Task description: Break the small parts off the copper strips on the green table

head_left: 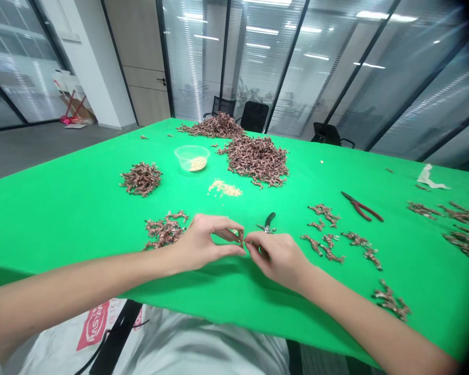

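My left hand (205, 240) pinches a small brown figurine (241, 238) upright between thumb and fingertips, above the near edge of the green cloth. My right hand (283, 259) is closed at the figurine's right side, thumb and forefinger pressed together; whatever they pinch is too small to make out. Just beyond my right hand lies a black-handled pair of pliers (271, 219), partly hidden by it. A small heap of brown figurines (162, 230) rests beside my left wrist. Several more loose figurines (330, 253) are scattered to the right of my right hand.
A clear plastic bowl (180, 156) holds pale yellow bits, with a loose pile of pale bits (227, 188) nearby. Large brown heaps (258, 161) stand farther back, a smaller heap (141, 179) at left. Red-handled pliers (362, 207) and white tissue (428, 178) lie at right.
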Motion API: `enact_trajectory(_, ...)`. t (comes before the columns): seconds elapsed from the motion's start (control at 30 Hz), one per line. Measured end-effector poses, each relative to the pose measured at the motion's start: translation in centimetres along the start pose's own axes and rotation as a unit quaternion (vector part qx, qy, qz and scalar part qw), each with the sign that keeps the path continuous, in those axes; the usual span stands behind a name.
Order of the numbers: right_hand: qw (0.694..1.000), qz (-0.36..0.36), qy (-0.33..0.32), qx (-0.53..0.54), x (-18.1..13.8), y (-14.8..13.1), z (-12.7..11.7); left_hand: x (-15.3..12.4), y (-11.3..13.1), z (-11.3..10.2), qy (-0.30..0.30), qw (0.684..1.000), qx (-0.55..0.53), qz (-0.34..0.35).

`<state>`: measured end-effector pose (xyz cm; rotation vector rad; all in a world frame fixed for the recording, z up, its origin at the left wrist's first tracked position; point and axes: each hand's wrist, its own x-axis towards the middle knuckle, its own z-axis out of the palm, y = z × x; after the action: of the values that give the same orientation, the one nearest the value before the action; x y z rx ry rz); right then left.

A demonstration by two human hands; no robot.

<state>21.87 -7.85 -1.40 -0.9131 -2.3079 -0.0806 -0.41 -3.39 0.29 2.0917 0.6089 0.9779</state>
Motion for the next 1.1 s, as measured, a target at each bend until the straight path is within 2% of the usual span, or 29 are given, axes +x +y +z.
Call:
enact_trajectory(0.17,0.998,0.021,-0.004,0.054,0.2,-0.4,-0.1,-0.1,0.1,0.0,0.001,1.0,0.008,0.011)
enact_trajectory(0.27,0.978,0.109,-0.031,0.173,0.5,-1.2,-0.5,-0.2,-0.4,-0.2,0.004,0.996,0.043,0.081)
enact_trajectory(0.3,0.955,0.164,-0.051,0.241,0.7,-1.5,-0.7,-0.2,-0.7,-0.2,0.005,0.991,0.06,0.116)
enact_trajectory(0.33,0.918,0.225,-0.076,0.319,0.8,-1.7,-0.9,-0.2,-0.9,-0.3,0.004,0.985,0.08,0.155)
enact_trajectory(0.43,0.764,0.365,-0.144,0.512,1.2,-2.1,-1.3,-0.3,-1.4,-0.4,-0.002,0.955,0.147,0.259)
enact_trajectory(0.5,0.688,0.411,-0.179,0.571,1.4,-2.0,-1.5,-0.4,-1.6,-0.5,-0.009,0.933,0.187,0.308)
enact_trajectory(0.6,0.616,0.454,-0.208,0.61,1.5,-1.8,-1.6,-0.4,-1.6,-0.4,-0.023,0.913,0.214,0.347)
enact_trajectory(0.67,0.591,0.461,-0.205,0.629,1.5,-1.7,-1.6,-0.3,-1.6,-0.5,-0.023,0.911,0.214,0.352)
enact_trajectory(0.73,0.584,0.457,-0.196,0.642,1.6,-1.7,-1.6,-0.3,-1.6,-0.6,-0.02,0.913,0.211,0.348)
enact_trajectory(0.8,0.598,0.448,-0.176,0.641,1.7,-1.7,-1.6,-0.1,-1.5,-0.7,-0.006,0.921,0.203,0.333)
enact_trajectory(0.87,0.646,0.439,-0.152,0.606,1.7,-1.5,-1.6,0.0,-1.3,-0.8,0.014,0.935,0.188,0.299)
enact_trajectory(0.93,0.723,0.418,-0.125,0.535,1.5,-1.2,-1.5,0.2,-1.2,-0.8,0.027,0.952,0.16,0.258)
enact_trajectory(1.0,0.816,0.37,-0.094,0.435,1.1,-0.9,-1.3,0.3,-1.0,-0.7,0.025,0.966,0.134,0.222)
enact_trajectory(1.1,0.949,0.205,-0.038,0.239,0.4,-0.4,-0.7,0.2,-0.6,-0.6,0.017,0.978,0.115,0.176)
